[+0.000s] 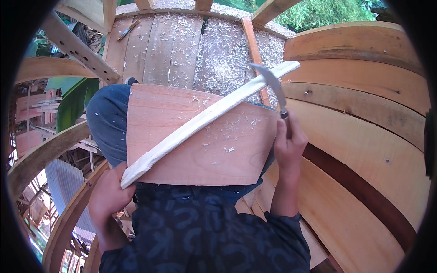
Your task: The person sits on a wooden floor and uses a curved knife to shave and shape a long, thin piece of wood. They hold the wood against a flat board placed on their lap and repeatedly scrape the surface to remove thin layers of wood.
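Observation:
A long pale strip of wood (200, 120) lies slantwise across a flat wooden board (195, 159) resting on my lap. My left hand (110, 190) is closed round the strip's near end, at the board's lower left corner. In my right hand (291, 141) is the dark handle of a curved knife, held just beyond the board's right edge. The knife's grey hooked blade (273, 84) points up and to the left, over the far part of the strip. Whether the blade touches the wood I cannot tell. A few shavings (231, 149) lie on the board.
Curling wood shavings (223, 68) cover much of the plank floor (157, 50) ahead. An orange-brown batten (252, 45) crosses it. Curved planks (355, 123) wall the right side, with a dark gap between two. Bent ribs (50, 150) stand at the left, open between them. A small narrow object (128, 30) lies far left.

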Demonstrator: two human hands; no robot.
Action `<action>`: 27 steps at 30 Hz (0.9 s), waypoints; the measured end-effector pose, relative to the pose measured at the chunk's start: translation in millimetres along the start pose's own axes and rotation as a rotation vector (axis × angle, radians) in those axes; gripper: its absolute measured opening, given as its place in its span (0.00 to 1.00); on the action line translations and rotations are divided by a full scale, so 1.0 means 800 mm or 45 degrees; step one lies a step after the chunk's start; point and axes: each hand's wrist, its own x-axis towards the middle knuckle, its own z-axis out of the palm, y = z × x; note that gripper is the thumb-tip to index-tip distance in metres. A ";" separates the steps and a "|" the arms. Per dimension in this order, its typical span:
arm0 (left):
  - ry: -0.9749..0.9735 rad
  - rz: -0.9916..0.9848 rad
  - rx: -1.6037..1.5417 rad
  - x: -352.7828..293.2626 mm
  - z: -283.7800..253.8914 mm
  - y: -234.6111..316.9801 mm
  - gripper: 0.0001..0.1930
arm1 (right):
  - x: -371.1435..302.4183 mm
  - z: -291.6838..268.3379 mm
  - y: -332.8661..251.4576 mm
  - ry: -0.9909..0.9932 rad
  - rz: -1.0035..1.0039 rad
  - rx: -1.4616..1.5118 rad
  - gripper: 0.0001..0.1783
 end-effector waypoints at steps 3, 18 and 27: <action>-0.010 -0.003 -0.023 -0.001 0.002 0.000 0.15 | -0.007 0.012 -0.014 -0.046 -0.184 0.027 0.16; -0.108 0.021 -0.099 0.005 -0.008 -0.006 0.19 | -0.007 0.018 -0.013 0.023 0.074 0.011 0.16; -0.123 0.027 -0.125 0.005 -0.010 0.007 0.20 | 0.002 0.003 0.006 0.118 0.286 0.004 0.16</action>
